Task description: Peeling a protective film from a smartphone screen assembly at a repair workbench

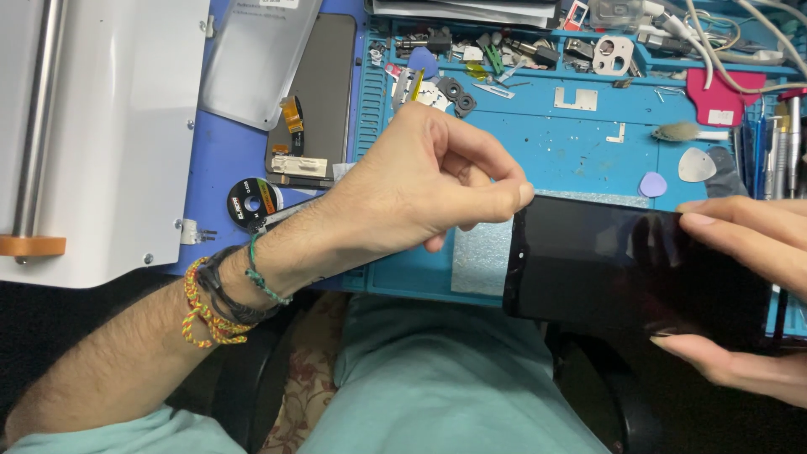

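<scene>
A: Start with the big things. What is on the desk point(227, 160)?

B: A white machine point(101, 126) with a steel bar fills the far left. Beside it lies a dark screen panel point(324, 92) with an orange flex cable, a clear sheet partly over it. The blue work mat point(572, 143) covers the rest.

A: And the phone?

B: The black phone point(630, 265) is held flat above the near edge of the mat, over the person's lap. The right hand point(748, 294) grips its right end, fingers on top and thumb along the near edge. The left hand point(429, 185) is pinched narrow, thumb and forefinger meeting at the phone's top left corner; whether a film or tab sits between them, I cannot tell.

A: How would you do this well?

B: I'd judge the right hand should hold the body steady while the left works slowly from the corner, staying low and even so nothing bends or cracks.

A: Any trays?

B: The mat's far compartments point(504, 50) hold loose screws, small brackets, a camera frame and clips. On the open mat lie plastic picks point(696, 165), a small brush and a red card point(719, 97). A tape roll point(254, 203) sits by the left wrist.
</scene>
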